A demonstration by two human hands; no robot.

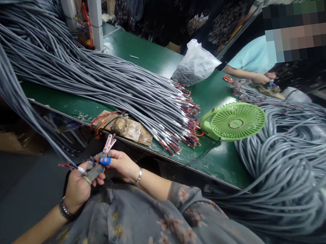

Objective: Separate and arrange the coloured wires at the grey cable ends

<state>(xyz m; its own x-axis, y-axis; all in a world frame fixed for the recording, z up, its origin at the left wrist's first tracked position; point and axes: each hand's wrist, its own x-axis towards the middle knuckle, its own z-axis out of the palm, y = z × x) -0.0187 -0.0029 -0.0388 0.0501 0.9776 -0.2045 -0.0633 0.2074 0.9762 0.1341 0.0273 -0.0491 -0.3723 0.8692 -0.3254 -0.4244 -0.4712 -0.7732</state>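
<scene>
Over my lap, my left hand is closed around the end of a grey cable, close to its white collar. Thin red and blue wire ends stick out beside that collar. My right hand meets it, the thumb in a blue finger cover pressed against the wrapped fingertips. Short coloured wires show at the pinch, their far ends hidden by fingers. Grey wrapping covers some fingers. A pink clip stands up just above my right fingers; what it grips is hidden.
A thick bundle of grey cables lies across the green table, with white collars and bared wires. Beside it are a taped wooden block, a green fan and a plastic bag. Coiled cables lie right; a co-worker's hand is beyond.
</scene>
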